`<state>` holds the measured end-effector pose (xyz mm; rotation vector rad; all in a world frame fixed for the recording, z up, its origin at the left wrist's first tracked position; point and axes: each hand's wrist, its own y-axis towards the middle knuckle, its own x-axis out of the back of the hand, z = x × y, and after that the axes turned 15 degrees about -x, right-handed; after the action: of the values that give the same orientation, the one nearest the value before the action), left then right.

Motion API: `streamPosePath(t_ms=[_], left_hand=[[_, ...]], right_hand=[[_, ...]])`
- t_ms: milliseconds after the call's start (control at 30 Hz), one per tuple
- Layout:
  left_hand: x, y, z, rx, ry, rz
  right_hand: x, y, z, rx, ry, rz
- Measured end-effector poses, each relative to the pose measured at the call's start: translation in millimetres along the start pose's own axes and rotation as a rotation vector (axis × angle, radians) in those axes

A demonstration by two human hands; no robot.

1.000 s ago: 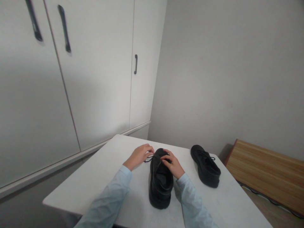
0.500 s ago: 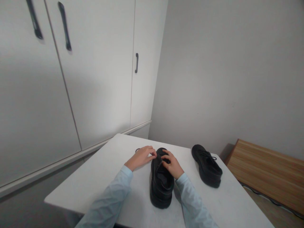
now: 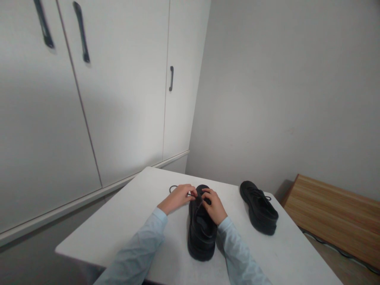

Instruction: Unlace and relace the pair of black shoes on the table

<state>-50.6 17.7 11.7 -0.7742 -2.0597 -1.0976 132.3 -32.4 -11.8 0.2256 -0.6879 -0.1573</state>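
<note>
A black lace-up shoe [image 3: 203,241] rests on the white table, its heel toward me and its toe pointing away. At its left lacing edge, my left hand [image 3: 179,196] is closed in a pinch on a black shoelace [image 3: 172,187], part of which loops out on the table beyond the fingers. My right hand [image 3: 214,206] bends over the right side of the opening, thumb and fingers closed on the shoe near its tongue. Exactly what the right fingertips grip is partly hidden. The second black shoe [image 3: 261,211] stands to the right, laced, apart from both hands.
The white table [image 3: 118,229] has its far edge near the grey wall [image 3: 282,99]. White cabinet doors [image 3: 127,99] with dark handles rise at the left. A wood-grain board or low furniture piece [image 3: 335,213] is beyond the table's right edge, with a cable on the floor.
My left hand has shifted slightly to the right, and more of the lace loop shows beside it. My right hand has moved a little to the left. Both shoes stay in place.
</note>
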Motion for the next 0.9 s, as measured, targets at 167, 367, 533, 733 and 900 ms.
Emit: streamPosePath(t_ms=[167, 367, 533, 733, 900], left_hand=[[2.7, -8.5, 6.5, 0.107, 0.242, 0.011], [8.2, -17.6, 12.1, 0.560, 0.438, -0.198], [5.4, -7.8, 17.1, 0.479, -0.240, -0.361], [-1.6, 6.7, 4.8, 0.110, -0.697, -0.476], [-4.3, 9.3, -6.7, 0.073, -0.685, -0.446]], right_hand=[[0.7, -0.6, -0.2, -0.001, 0.024, -0.017], [5.6, -1.6, 2.1, -0.002, 0.047, -0.078], [10.1, -1.1, 2.9, -0.003, 0.120, -0.166], [23.2, 3.3, -0.7, -0.157, 0.378, -0.230], [40.6, 8.0, -7.5, -0.225, 0.629, -0.275]])
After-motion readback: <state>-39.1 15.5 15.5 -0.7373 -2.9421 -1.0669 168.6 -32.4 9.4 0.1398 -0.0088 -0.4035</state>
